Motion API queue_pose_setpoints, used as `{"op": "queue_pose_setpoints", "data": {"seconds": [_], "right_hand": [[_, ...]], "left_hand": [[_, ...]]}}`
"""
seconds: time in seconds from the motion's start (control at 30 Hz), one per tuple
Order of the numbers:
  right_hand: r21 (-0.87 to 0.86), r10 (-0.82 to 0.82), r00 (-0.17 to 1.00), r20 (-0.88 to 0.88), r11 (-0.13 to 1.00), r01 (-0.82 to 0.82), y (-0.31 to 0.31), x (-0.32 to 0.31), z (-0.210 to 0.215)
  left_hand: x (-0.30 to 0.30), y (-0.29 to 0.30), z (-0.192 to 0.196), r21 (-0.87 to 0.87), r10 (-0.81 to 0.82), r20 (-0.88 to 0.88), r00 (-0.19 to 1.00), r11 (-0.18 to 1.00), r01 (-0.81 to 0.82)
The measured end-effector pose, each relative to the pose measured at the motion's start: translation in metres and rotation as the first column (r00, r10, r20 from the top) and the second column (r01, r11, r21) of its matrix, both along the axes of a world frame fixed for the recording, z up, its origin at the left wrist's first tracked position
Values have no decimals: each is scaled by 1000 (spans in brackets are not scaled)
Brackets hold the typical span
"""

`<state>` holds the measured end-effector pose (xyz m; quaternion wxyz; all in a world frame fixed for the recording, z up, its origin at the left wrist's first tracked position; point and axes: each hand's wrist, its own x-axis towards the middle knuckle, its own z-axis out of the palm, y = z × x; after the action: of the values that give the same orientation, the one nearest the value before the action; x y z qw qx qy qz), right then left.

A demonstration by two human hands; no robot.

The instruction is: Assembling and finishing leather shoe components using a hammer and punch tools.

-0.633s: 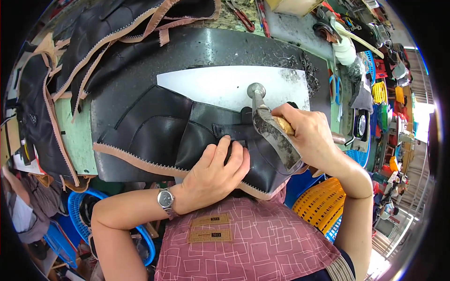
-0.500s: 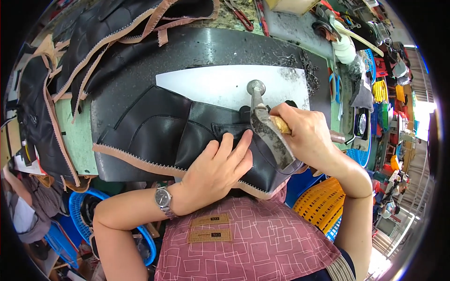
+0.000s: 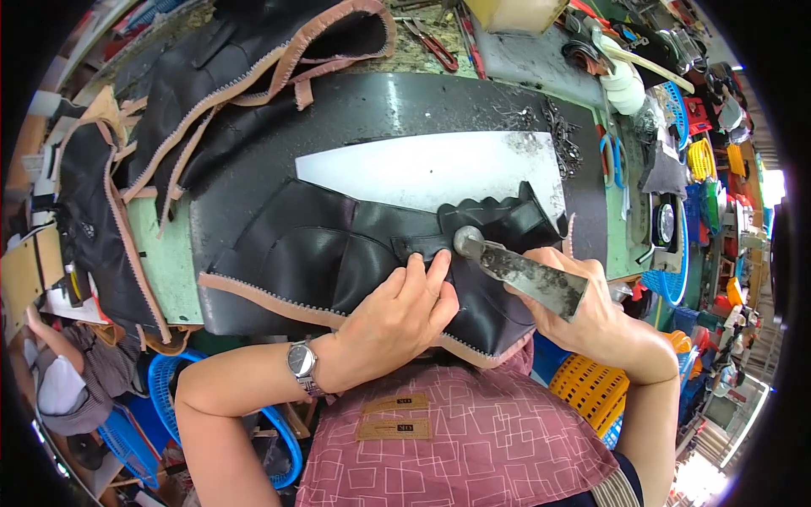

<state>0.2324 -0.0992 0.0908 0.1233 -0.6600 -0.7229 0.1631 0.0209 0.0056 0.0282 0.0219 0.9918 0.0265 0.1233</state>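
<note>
A black leather boot upper (image 3: 291, 262) lies flat before me, its tan lining edge cut in zigzags. My left hand (image 3: 393, 325), wearing a metal-strap watch (image 3: 301, 359), rests on it with fingers stretched out. Two fingertips press at a stitched seam near its middle. In my right hand (image 3: 583, 308) is a hammer (image 3: 532, 275), gripped by the handle, which the hand and hammer head mostly hide. The hammer's round face is right beside my left fingertips, over the leather; I cannot tell whether it touches.
Beyond the upper, a white sheet (image 3: 405, 165) lies on a dark board (image 3: 355, 106). More black leather uppers (image 3: 228, 93) are heaped at far left. Red-handled pliers (image 3: 435, 46) lie at the back, blue-handled scissors (image 3: 619, 160) at right. A yellow basket (image 3: 587, 389) stands below right.
The hammer has swung from over the white sheet to beside my left fingertips, its head now turned more sideways. My left hand keeps its place on the leather. The whole view has shifted slightly.
</note>
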Motion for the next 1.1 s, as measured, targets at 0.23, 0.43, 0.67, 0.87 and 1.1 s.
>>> {"op": "queue_pose_setpoints", "data": {"seconds": [0.23, 0.43, 0.67, 0.87, 1.1], "right_hand": [[-86, -7, 999, -37, 996, 4, 5, 4, 2], [-24, -50, 989, -137, 999, 47, 2, 2, -7], [-88, -55, 997, -57, 995, 50, 2, 9, -9], [-71, -47, 997, -66, 997, 42, 1, 10, -12], [-71, -67, 994, -83, 996, 61, -3, 6, -14]], "left_hand": [[38, 129, 20, -388, 317, 71, 946, 882, -267], [60, 172, 3, -622, 148, -499, 854, 625, -472], [51, 146, 29, -782, 532, -40, 846, 511, -358], [33, 57, 35, -933, 366, -299, 881, -306, -190], [22, 41, 2, -959, 463, -283, 840, -152, -240]]}}
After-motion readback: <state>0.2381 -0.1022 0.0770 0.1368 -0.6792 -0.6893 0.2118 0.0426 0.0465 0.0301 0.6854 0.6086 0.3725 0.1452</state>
